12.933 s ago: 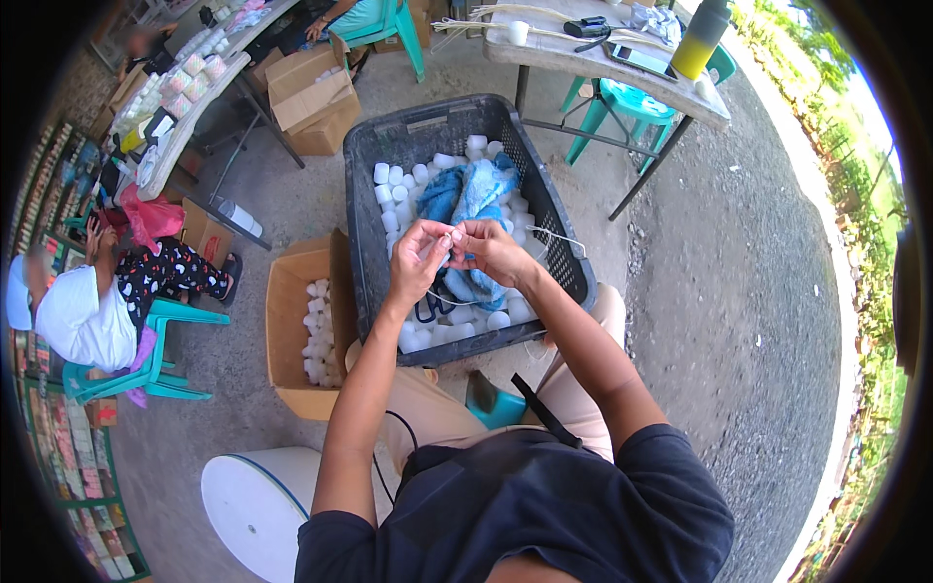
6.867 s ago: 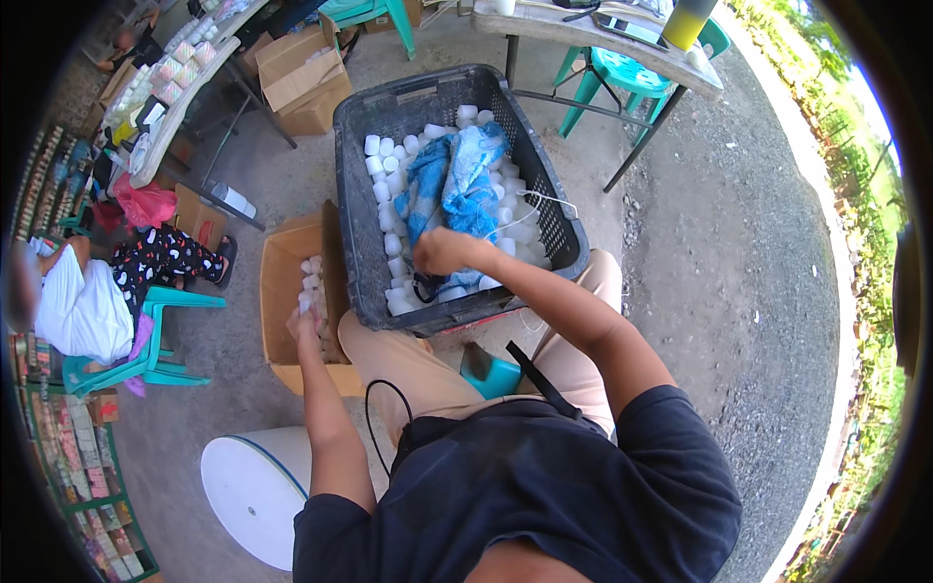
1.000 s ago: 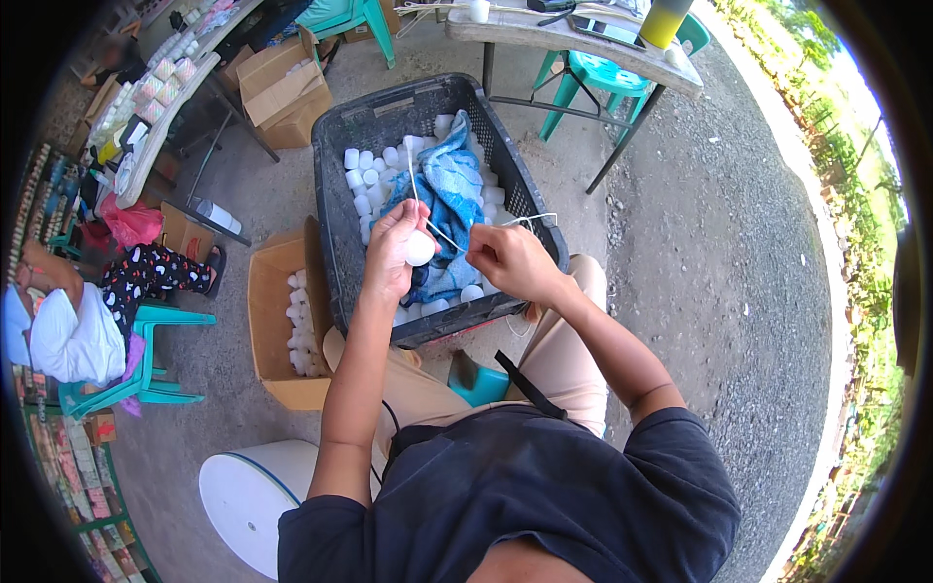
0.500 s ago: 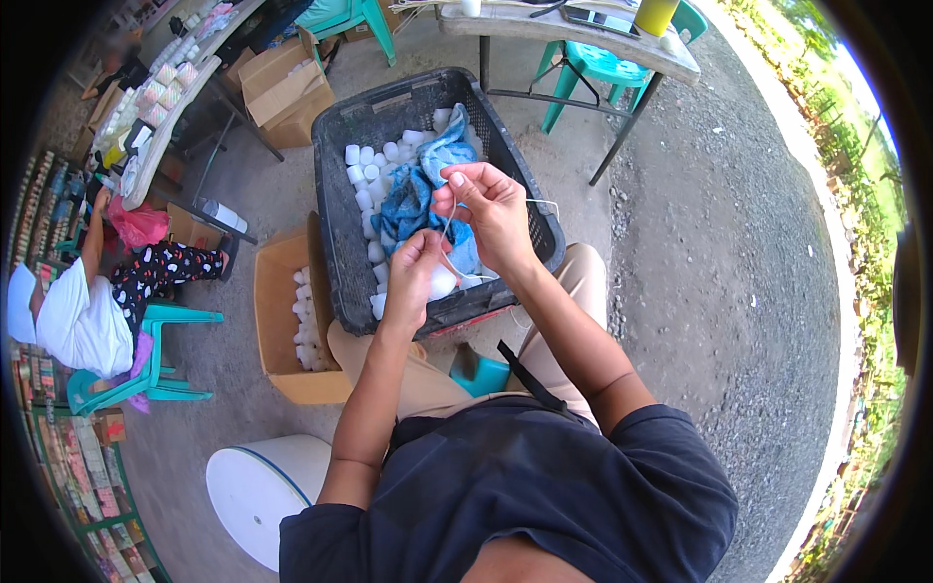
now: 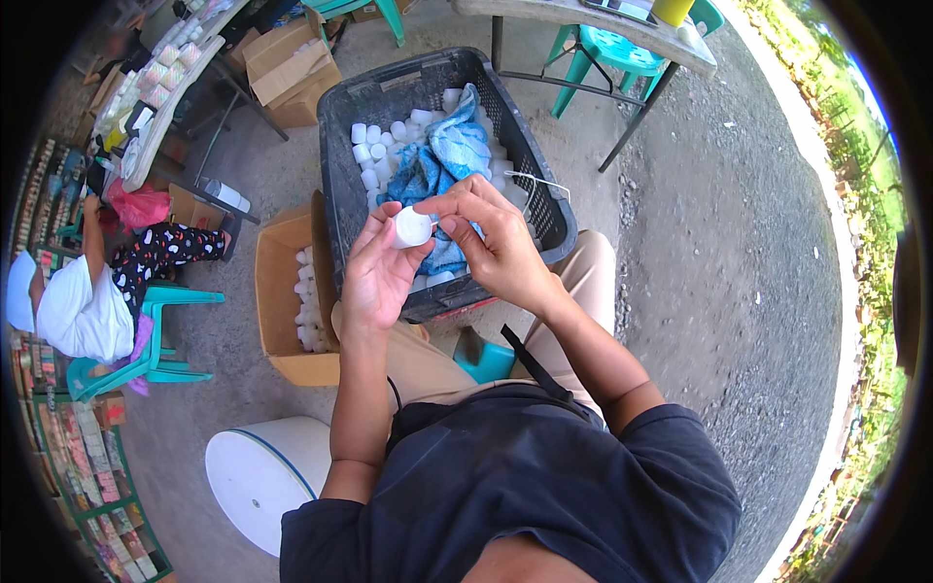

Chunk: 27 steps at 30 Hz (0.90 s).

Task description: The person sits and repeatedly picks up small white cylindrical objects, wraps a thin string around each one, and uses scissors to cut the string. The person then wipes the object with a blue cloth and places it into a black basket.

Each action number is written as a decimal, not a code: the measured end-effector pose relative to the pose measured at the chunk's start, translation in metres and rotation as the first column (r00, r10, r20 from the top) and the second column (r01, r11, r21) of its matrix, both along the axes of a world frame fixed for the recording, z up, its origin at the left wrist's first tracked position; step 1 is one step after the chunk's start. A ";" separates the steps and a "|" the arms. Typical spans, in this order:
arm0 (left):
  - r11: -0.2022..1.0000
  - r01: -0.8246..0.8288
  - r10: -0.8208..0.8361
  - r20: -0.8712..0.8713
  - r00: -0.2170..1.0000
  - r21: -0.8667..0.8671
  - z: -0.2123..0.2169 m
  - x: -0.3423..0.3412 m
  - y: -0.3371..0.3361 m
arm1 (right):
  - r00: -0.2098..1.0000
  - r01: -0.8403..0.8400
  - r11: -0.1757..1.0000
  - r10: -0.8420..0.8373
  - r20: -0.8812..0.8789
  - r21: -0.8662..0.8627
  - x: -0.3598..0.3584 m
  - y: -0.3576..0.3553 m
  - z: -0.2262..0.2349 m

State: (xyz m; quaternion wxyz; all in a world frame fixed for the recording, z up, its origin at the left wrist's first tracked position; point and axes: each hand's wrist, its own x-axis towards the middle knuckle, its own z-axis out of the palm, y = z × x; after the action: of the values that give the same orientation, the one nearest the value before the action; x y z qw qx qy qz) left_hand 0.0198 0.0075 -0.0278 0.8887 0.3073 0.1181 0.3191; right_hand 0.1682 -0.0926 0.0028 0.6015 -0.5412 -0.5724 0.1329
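My left hand point(image 5: 374, 267) holds a short white cylinder point(image 5: 412, 229), its round end tilted up toward me between thumb and fingers. At the cylinder's right edge, my right hand point(image 5: 491, 238) pinches something thin and pale, perhaps a string end; most of it is hidden by the fingers. Both hands are above a black plastic crate point(image 5: 335, 199). Inside the crate lie several similar white cylinders point(image 5: 377, 152) and a crumpled blue cloth point(image 5: 459, 146). A white string point(image 5: 540, 181) loops over the crate's right side.
Left of the crate stands a cardboard box point(image 5: 277, 340) holding more white pieces. A white round container point(image 5: 258, 486) is near my left elbow. Tables point(image 5: 622, 39) and teal chairs are beyond. At far left a person in a white shirt point(image 5: 87, 311) sits on a teal chair point(image 5: 180, 335).
The string I was holding between both hands is no longer stretched there. My left hand now has the white cylinder, raised and turned, and my right hand has come to its edge.
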 end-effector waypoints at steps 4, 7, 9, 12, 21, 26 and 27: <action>0.997 -0.031 0.035 -0.055 0.998 0.075 0.005 -0.001 -0.004 | 0.997 0.005 1.000 -0.003 -0.078 0.027 -0.003 0.000 0.004; 0.995 -0.044 0.051 -0.075 0.996 0.088 0.008 0.001 -0.006 | 0.999 0.037 0.999 -0.037 -0.005 0.025 0.000 0.001 0.002; 0.993 -0.049 0.057 -0.073 0.996 0.106 0.008 0.001 -0.007 | 0.999 0.040 0.998 -0.040 -0.004 0.046 -0.001 0.002 0.001; 0.992 -0.068 0.078 -0.090 0.993 0.110 0.009 0.002 -0.009 | 0.999 0.042 0.997 -0.043 0.016 0.059 -0.001 0.003 -0.001; 0.982 -0.079 0.097 -0.099 0.990 0.173 0.006 0.002 -0.008 | 0.997 0.029 0.998 -0.034 0.073 0.064 0.001 0.004 -0.005; 0.969 -0.092 0.123 -0.123 0.985 0.228 0.005 0.003 -0.008 | 0.996 0.015 0.997 -0.022 0.087 0.077 -0.001 0.006 -0.008; 0.964 -0.096 0.131 -0.131 0.983 0.246 0.003 0.003 -0.009 | 0.995 0.010 0.996 -0.018 0.097 0.087 -0.001 0.007 -0.011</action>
State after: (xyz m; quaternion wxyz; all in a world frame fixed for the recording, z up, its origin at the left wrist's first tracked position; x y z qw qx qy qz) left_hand 0.0232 -0.0011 -0.0245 0.8143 0.4273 0.1613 0.3582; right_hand 0.1673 -0.0851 -0.0080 0.5967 -0.5245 -0.6024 0.0773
